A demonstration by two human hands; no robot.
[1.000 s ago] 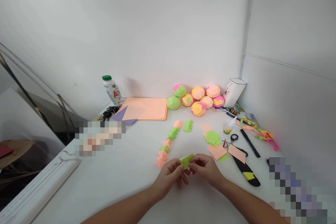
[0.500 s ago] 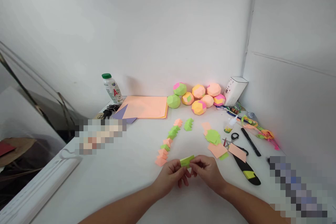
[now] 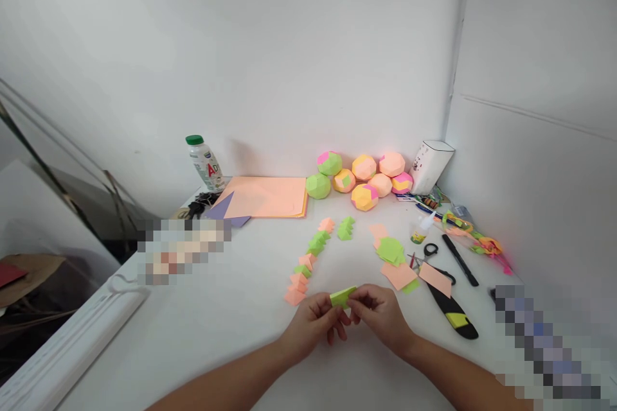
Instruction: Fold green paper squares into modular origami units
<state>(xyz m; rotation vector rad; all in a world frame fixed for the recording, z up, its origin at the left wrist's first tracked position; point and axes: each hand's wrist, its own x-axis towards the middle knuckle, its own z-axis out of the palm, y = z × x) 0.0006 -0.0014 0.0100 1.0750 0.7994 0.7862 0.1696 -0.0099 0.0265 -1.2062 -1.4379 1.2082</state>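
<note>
Both bare hands gripped one small green paper piece [image 3: 341, 297] above the near middle of the white table [image 3: 231, 324]. The left hand [image 3: 311, 324] pinched it from the eight o'clock side, thumb on top and fingers curled beneath; the right hand [image 3: 384, 313] pinched its other end from about four o'clock. The piece seemed folded, though the fingertips hid too much of it to be sure.

Taking that piece as the dial's centre and twelve as the back wall [image 3: 289, 64], a row of folded peach and green pieces [image 3: 317, 245] ran from nine to nearly twelve o'clock. A shorter green row [image 3: 346, 229] lay at twelve, and beyond it, just past twelve, sat a cluster of faceted paper balls [image 3: 365, 198].

Between one and two o'clock lay loose green sheets [image 3: 390, 250], with peach sheets [image 3: 399, 275] just on the near side. The glue bottle [image 3: 419, 234] and scissors [image 3: 430, 248] were near two, the black pen [image 3: 460, 260] between two and three, and the cutter [image 3: 465, 329] just past three. Large peach paper [image 3: 270, 196] lay at eleven, the green-capped bottle [image 3: 207, 167] farther back between ten and eleven.
</note>
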